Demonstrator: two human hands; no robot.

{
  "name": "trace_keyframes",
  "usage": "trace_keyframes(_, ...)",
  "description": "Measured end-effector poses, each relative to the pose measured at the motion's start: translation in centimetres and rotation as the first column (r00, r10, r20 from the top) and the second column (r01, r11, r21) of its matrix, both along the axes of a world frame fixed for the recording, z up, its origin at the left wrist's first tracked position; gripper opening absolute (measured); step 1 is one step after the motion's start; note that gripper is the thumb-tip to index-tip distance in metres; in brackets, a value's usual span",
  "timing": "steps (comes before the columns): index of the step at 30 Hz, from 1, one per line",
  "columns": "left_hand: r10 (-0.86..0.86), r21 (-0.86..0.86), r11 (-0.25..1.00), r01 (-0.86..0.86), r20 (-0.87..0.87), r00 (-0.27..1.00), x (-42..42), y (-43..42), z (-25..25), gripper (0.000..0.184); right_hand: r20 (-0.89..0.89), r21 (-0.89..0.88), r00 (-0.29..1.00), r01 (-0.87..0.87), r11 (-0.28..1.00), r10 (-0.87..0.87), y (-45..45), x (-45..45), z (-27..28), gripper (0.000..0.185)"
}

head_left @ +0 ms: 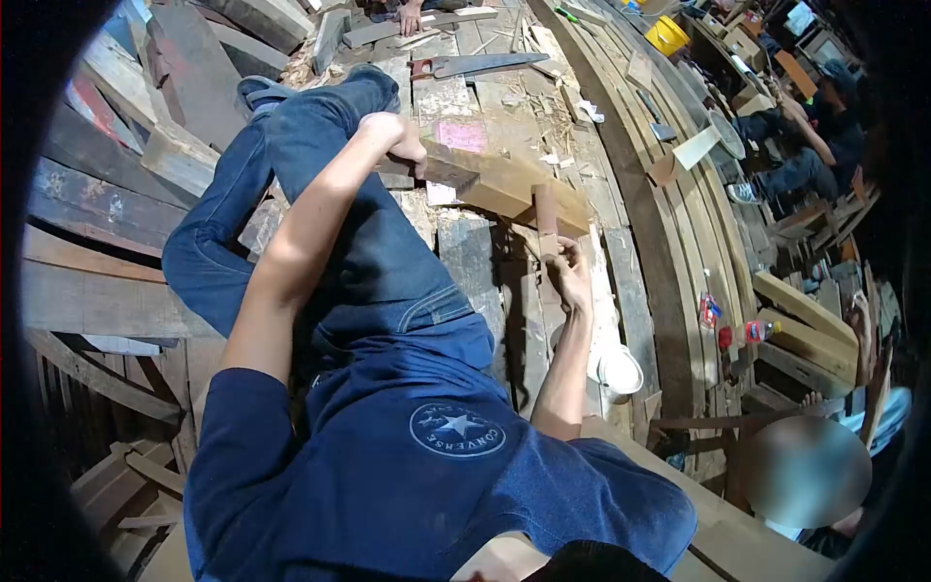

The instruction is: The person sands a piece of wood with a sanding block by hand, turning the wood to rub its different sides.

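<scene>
My left hand (400,143) is closed at the darker, narrow end of a pale squared timber (519,186), just beyond my bent leg. The timber lies crosswise in front of me on the plank floor. My right hand (570,275) grips a short reddish-brown wooden stick (546,213), whose far end overlaps the timber's right part. I cannot tell if the stick touches it. A pink sheet (461,136) lies behind the timber. Near my right forearm stands a white cup (620,371).
A handsaw (480,65) lies among shavings at the far side. Another person's hand (411,17) rests at the top. Long beams (645,194) run along the right, with a plastic bottle (761,331) and a yellow bucket (666,36) beyond. Stacked boards (107,209) fill the left. Other people sit at right.
</scene>
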State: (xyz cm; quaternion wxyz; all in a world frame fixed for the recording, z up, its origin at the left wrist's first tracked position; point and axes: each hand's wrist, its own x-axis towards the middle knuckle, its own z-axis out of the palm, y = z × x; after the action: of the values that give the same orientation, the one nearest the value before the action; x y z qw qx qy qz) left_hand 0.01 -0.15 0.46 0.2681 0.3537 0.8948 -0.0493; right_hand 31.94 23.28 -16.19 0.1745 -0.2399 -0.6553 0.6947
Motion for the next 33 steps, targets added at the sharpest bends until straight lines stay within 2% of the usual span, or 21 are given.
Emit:
trace_keyframes(2,0.004,-0.01,1.0,-0.004,0.017,1.0,-0.2,0.1,0.0,0.067,0.022,0.246,0.999,0.023,0.969,-0.029,0.9,-0.3,-1.2,0.042)
trace_keyframes(3,0.029,-0.015,0.999,-0.029,0.015,0.999,0.4,0.0,0.7,0.07,-0.002,0.281,0.998,0.054,0.958,-0.056,1.2,-0.6,-1.9,0.04)
trace_keyframes(6,-0.026,-0.016,1.0,0.027,0.096,0.995,-4.0,0.9,-3.9,0.065,0.187,0.12,0.981,0.023,0.992,-0.045,2.7,-1.0,-3.8,0.035)
trace_keyframes(7,0.183,-0.076,0.982,-0.171,0.203,0.962,-1.6,0.5,-0.8,0.072,0.273,0.0,0.961,0.048,0.999,-0.046,0.6,-1.0,-0.2,0.026)
trace_keyframes(10,0.152,-0.132,0.984,-0.12,0.272,0.95,-2.5,0.9,-1.2,0.068,0.109,-0.03,0.992,0.074,0.997,-0.07,-0.8,-1.4,-0.8,0.016)
trace_keyframes(11,0.143,-0.125,0.986,-0.11,0.302,0.943,-2.8,0.9,-1.3,0.07,0.041,0.033,0.996,0.072,0.997,-0.074,-1.4,-1.7,-1.1,0.013)
trace_keyframes(12,0.134,-0.117,0.988,-0.1,0.33,0.934,-3.2,0.9,-1.3,0.072,0.124,0.043,0.986,0.108,0.993,-0.112,-2.6,-1.9,0.6,0.023)
trace_keyframes(14,0.115,-0.1,0.992,-0.082,0.385,0.916,-3.7,0.6,-0.9,0.076,0.074,0.231,0.985,0.133,0.964,-0.154,-1.7,-3.2,-4.1,0.044)
trace_keyframes(15,0.245,-0.158,0.968,-0.197,0.411,0.878,-4.9,0.7,-1.8,0.077,-0.027,0.531,0.982,0.171,0.83,-0.185,-2.1,-3.9,-5.3,0.055)
trace_keyframes(16,0.25,-0.165,0.967,-0.195,0.456,0.854,-5.8,0.7,-2.3,0.077,-0.136,0.771,0.96,0.257,0.583,-0.244,-3.5,-4.6,-4.5,0.068)
trace_keyframes(18,0.256,-0.177,0.966,-0.189,0.541,0.801,-7.0,0.6,-2.4,0.078,0.083,0.657,0.981,0.077,0.75,-0.174,-5.6,-4.9,-1.0,0.074)
trace_keyframes(20,0.11,-0.047,0.994,-0.099,0.481,0.87,-6.4,0.1,-1.7,0.063,-0.018,0.772,0.986,0.12,0.625,-0.166,-6.7,-6.3,-1.7,0.074)
trace_keyframes(22,0.004,0.0,1.0,-0.005,0.498,0.867,-8.1,0.2,-3.3,0.065,0.01,0.758,0.992,0.074,0.647,-0.125,-8.5,-6.9,0.5,0.072)
trace_keyframes(23,0.021,-0.006,1.0,-0.02,0.497,0.867,-8.7,0.2,-3.9,0.066,0.053,0.798,0.992,0.03,0.602,-0.119,-8.9,-7.4,0.3,0.068)
trace_keyframes(24,0.037,-0.013,0.999,-0.035,0.497,0.867,-8.8,0.1,-4.1,0.067,-0.082,0.858,0.995,0.099,0.504,-0.057,-9.4,-7.8,-0.2,0.066)
trace_keyframes(25,0.052,-0.02,0.999,-0.048,0.498,0.866,-8.9,0.1,-4.2,0.067,-0.026,0.871,0.999,0.041,0.49,-0.037,-9.6,-8.1,-0.6,0.067)
trace_keyframes(26,0.117,-0.079,0.993,-0.087,0.585,0.803,-9.0,0.1,-4.4,0.068,0.031,0.881,0.999,-0.019,0.473,-0.019,-9.6,-8.2,-1.0,0.068)
trace_keyframes(27,0.183,-0.143,0.983,-0.117,0.663,0.726,-9.4,0.3,-4.7,0.069,-0.055,0.928,0.998,0.058,0.369,-0.018,-8.7,-8.5,-2.5,0.072)
trace_keyframes(28,0.188,-0.143,0.982,-0.124,0.675,0.714,-9.6,0.3,-5.1,0.071,-0.023,0.943,0.999,0.036,0.33,-0.043,-7.7,-8.3,-2.8,0.076)
trace_keyframes(31,0.209,-0.141,0.978,-0.154,0.672,0.71,-8.5,-0.1,-4.0,0.077,-0.119,0.907,0.955,0.216,0.361,-0.272,-3.9,-8.8,-5.6,0.076)
trace_keyframes(33,0.244,-0.129,0.97,-0.208,0.548,0.8,-8.0,-0.3,-3.3,0.08,0.074,0.801,0.891,0.215,0.559,-0.448,-1.9,-9.1,-6.0,0.071)
